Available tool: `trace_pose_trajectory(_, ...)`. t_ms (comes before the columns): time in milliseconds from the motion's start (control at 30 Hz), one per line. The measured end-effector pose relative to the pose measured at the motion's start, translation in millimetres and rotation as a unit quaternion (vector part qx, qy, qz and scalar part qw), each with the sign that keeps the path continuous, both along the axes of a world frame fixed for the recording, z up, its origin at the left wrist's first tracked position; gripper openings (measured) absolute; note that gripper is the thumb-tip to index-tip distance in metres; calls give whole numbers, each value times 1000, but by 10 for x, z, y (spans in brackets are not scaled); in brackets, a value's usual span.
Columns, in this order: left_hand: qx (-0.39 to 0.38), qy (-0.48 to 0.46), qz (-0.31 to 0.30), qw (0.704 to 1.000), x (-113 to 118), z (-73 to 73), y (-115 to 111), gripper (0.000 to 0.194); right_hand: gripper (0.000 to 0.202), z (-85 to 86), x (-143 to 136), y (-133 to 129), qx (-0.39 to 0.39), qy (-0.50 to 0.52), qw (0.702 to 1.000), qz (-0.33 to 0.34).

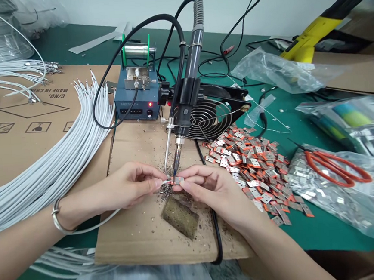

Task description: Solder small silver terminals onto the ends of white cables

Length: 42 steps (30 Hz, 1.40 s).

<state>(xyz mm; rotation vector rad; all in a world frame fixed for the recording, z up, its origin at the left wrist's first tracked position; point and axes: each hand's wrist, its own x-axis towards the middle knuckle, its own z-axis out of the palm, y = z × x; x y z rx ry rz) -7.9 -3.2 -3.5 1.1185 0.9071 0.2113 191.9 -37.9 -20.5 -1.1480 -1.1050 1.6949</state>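
Nearby, a clear bag [372, 214] holds metal pieces [318, 185]; the left hand [135, 187] pinches a white cable [165, 182], the right hand [211, 185] a connector [178, 180].

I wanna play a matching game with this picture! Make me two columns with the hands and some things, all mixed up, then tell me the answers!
1. Left hand
2. Right hand
3. Blue box
4. Brownish block

A. Has a glowing red light
B. Pinches a white cable near its end
C. Lies on cardboard
D. Pinches a metal connector

Right pairs: 1-B, 2-D, 3-A, 4-C
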Motion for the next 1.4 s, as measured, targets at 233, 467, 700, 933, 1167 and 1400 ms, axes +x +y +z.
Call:
trace_pose_trajectory(233,21,9,-6,1000,1,-8,6,25,19,-19,-6,5,12,-49,999,2)
trace_pose_trajectory(467,56,27,-32,998,9,29,14,29,20,-6,19,6,11,-53,998,16)
trace_pose_trajectory(700,97,40,-33,994,46,88,25,26,18,-1,20,10,10,-26,999,18)
trace_pose_trajectory(933,57,31,-25,998,48,94,23,23,17,9,21,-2,4,-8,1000,11)
trace_pose_trajectory(1167,44,33,-19,998,53,98,19,23,15,19,21,-6,2,17,1000,18)
trace_pose_trajectory(1400,30,43,-15,998,32,75,22,23,15,4,38,-4,2,6,1000,15)
